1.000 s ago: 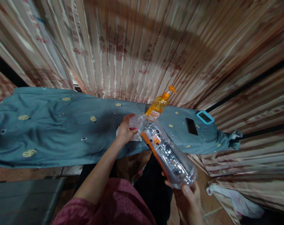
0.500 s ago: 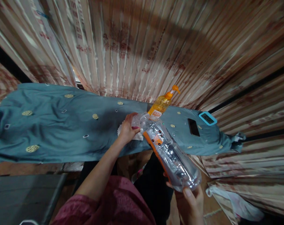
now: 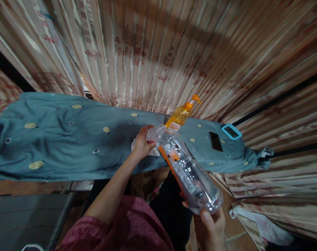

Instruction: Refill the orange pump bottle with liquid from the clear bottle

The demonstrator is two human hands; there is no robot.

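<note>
A clear bottle [image 3: 190, 170] is gripped at its base by the right hand [image 3: 211, 226], neck tilted toward 11 o'clock. Its neck is clasped by the left hand [image 3: 142, 143] over a white cloth [image 3: 153, 151], near the table edge [image 3: 137, 169]. Bare tablecloth lies at 9 o'clock.

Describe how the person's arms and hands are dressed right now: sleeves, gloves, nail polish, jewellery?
Both hands are bare, no gloves. The left hand shows pink-red polish on a fingernail; its forearm is uncovered up to a loose maroon sleeve near the elbow. The right hand shows no polish on its thumbnail. No rings or bracelets can be made out.
</note>
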